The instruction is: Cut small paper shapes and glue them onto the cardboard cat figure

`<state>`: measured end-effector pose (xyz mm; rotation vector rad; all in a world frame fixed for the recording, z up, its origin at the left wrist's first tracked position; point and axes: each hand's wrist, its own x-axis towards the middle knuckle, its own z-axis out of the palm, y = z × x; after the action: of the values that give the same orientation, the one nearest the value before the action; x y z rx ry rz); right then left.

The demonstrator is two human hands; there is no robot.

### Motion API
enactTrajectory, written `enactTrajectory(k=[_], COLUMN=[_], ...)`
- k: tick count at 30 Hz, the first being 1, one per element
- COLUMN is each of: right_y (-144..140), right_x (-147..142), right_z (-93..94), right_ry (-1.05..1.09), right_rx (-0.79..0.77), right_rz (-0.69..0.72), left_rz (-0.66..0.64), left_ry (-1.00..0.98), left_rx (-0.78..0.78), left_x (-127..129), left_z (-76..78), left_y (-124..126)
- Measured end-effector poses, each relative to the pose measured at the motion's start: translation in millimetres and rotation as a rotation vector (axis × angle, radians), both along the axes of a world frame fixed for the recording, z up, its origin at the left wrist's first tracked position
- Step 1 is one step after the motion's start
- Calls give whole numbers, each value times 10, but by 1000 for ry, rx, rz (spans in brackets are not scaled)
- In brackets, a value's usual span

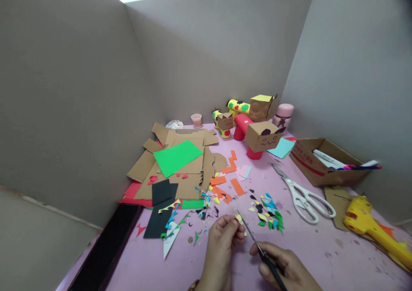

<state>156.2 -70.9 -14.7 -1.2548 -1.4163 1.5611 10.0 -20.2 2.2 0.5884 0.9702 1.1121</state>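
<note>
Both hands sit low at the near edge of the view, close together, right of centre. The left hand [223, 235] rises from the bottom edge with its wrist near the frame's lower border and a band showing at the wrist. Its back faces the camera, the fingers [233, 227] curled and pinched together at their tips, pointing right and slightly far. The right hand [285, 267] lies just right of it and nearer, palm turned down and inward, fingers folded in a closed grip, the thumb toward the left. The forearms are cut off by the frame.
</note>
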Motion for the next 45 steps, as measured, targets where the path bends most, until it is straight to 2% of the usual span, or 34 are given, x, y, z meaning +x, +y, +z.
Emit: enactTrajectory(k=[12, 27, 32, 38, 45], right_y=[22, -12, -20, -3, -16], right_x=[0, 34, 47, 47, 41], right_z=[-52, -71, -67, -69, -74], right_ry=[1, -132, -152, -184, -141], right_rx=[-5, 65, 85, 112, 85], right_rz=[20, -76, -49, -87, -56], left_rz=[-46, -16, 3, -15, -8], left_ry=[125, 66, 45, 64, 59], left_rx=[31, -2, -4, 4, 18], left_x=[-8, -14, -19, -11, -18], left_z=[30, -25, -1, -10, -10], left_y=[13, 23, 26, 23, 31])
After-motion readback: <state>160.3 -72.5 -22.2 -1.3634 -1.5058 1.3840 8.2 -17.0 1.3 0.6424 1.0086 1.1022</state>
